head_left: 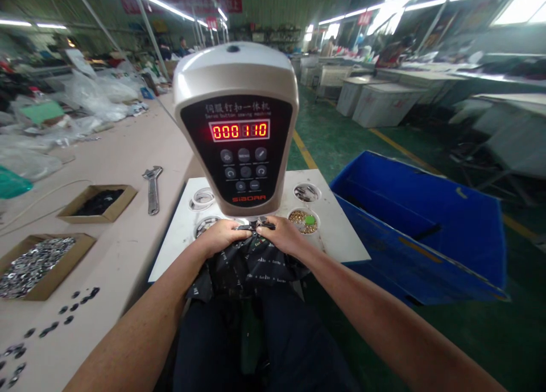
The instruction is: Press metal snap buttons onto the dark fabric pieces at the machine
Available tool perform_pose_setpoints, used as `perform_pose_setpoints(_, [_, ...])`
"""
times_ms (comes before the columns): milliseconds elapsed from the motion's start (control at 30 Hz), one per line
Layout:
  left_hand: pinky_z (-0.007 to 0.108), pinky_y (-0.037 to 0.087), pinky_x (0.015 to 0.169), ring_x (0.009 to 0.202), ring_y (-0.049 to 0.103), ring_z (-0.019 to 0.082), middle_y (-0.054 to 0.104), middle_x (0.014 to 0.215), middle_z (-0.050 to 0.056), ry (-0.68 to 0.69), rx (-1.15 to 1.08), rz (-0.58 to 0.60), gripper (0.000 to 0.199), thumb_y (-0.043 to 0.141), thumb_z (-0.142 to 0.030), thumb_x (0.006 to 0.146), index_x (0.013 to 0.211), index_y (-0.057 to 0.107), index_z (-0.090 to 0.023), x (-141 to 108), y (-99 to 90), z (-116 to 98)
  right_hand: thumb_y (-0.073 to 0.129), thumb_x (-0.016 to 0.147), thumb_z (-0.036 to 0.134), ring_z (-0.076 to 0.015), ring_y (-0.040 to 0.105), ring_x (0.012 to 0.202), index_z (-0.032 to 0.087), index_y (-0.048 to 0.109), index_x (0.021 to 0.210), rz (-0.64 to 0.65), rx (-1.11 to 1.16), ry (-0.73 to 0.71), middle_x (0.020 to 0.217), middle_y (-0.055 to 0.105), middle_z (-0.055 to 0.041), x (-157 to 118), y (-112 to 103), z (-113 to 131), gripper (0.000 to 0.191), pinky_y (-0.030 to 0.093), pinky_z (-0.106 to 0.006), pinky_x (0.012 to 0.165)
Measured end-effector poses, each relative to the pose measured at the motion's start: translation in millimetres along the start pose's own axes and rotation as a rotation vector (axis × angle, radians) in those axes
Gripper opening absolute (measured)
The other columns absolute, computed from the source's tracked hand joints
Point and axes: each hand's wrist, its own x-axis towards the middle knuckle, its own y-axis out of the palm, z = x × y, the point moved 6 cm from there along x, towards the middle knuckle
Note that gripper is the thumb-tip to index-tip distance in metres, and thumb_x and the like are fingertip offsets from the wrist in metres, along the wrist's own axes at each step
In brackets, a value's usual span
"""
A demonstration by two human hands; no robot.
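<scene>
A button sewing machine [241,141] stands right in front of me, its red display reading 000110. Below its head, my left hand [222,236] pinches the edge of a black printed fabric piece [256,264]. My right hand [279,234] grips the same edge from the other side, thumbs pointing toward each other. The fabric hangs over the front of the white machine table [341,235] toward my lap. What lies under the machine head between my fingertips is too small to make out. Just right of my right hand is a round well of brass-coloured pieces [301,220] with a green item in it.
On the left table lie an adjustable wrench [153,190], a cardboard tray of black parts [97,203], a tray of silver metal parts [38,264] and loose dark snaps [68,309]. A large blue bin [418,227] stands on the floor at right.
</scene>
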Motion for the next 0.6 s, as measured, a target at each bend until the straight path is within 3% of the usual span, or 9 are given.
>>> perform_pose_setpoints(300, [0.03, 0.042, 0.068, 0.073, 0.062, 0.022, 0.068, 0.072, 0.0, 0.014, -0.019, -0.068, 0.035, 0.069, -0.053, 0.071, 0.077, 0.067, -0.018, 9, 2.6, 21, 0.059, 0.092, 0.035, -0.0212, 0.068, 0.094, 0.021, 0.073, 0.101, -0.008, -0.113, -0.005, 0.1, 0.076, -0.0041, -3, 2, 2, 0.021, 0.044, -0.027, 0.08])
perform_pose_setpoints(600, [0.03, 0.043, 0.071, 0.074, 0.061, 0.021, 0.068, 0.075, 0.0, 0.088, -0.07, -0.139, 0.033, 0.07, -0.05, 0.067, 0.078, 0.066, -0.018, 13, 3.6, 24, 0.059, 0.092, 0.031, -0.0206, 0.066, 0.09, 0.018, 0.071, 0.098, 0.005, -0.121, -0.035, 0.098, 0.076, -0.0052, 1, 1, 4, 0.019, 0.043, -0.027, 0.078])
